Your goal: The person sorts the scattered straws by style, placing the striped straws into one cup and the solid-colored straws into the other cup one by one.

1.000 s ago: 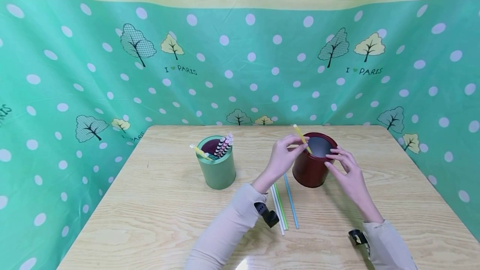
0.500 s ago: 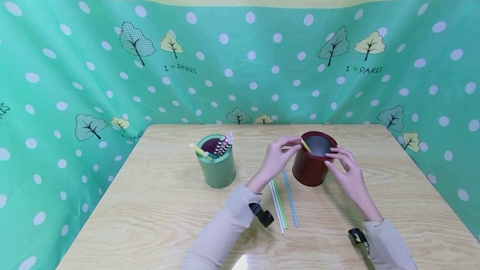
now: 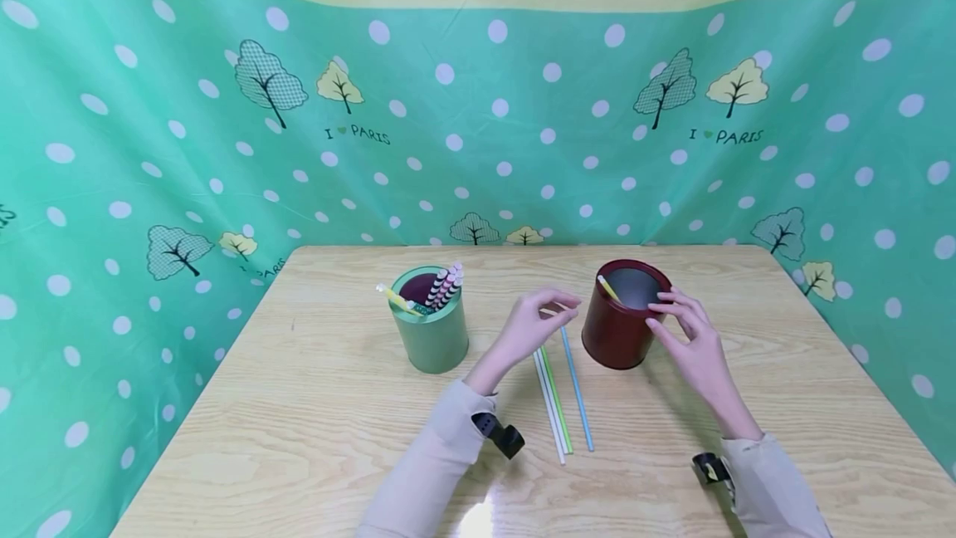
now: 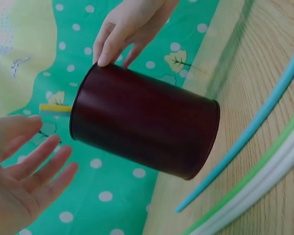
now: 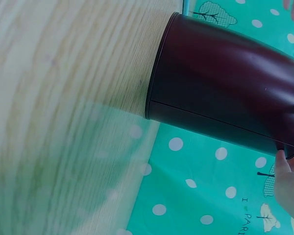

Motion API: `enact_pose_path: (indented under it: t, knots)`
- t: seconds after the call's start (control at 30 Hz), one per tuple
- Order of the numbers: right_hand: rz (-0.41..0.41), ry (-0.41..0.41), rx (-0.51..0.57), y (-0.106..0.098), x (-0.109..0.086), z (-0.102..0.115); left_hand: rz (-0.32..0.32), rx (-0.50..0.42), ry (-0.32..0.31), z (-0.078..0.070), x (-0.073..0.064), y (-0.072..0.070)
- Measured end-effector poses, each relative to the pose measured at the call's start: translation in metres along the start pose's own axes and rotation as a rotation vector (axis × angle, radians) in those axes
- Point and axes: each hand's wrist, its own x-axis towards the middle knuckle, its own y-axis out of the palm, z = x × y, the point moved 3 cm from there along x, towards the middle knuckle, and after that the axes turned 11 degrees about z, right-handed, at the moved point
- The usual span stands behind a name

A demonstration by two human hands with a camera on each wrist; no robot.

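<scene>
While right hand (image 3: pixel 698 347) grips red can (image 3: pixel 616 337), left hand (image 3: pixel 529 327) relaxed, wood-grain table (image 3: pixel 314 405), dotted green cloth (image 3: pixel 478 189) behind.

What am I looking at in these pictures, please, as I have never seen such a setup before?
There is no machine here, only a person's bare left hand and right hand. The wide picture comes from a camera worn on the head; the two others come from wrist cameras, so things look tipped sideways in them. On the wooden table stand a green container with striped sticks inside and a dark red container with a yellow stick in it. White, green and blue sticks lie loose. The right hand holds the red rim; the left holds nothing.
</scene>
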Motion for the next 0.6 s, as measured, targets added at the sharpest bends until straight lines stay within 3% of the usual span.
enact_pose_path:
  t: [0.1,0.43,0.6]
  knots:
    - [0.001,0.000,0.003,0.000,0.000,0.000,0.042,0.012,-0.022,0.014,-0.001,0.000]
    - [-0.001,0.010,0.001,-0.001,0.000,0.003,0.208,0.137,-0.113,0.029,-0.013,-0.002]
    - [0.002,0.015,-0.007,0.000,0.000,0.003,0.292,0.199,-0.092,0.035,-0.017,-0.002]
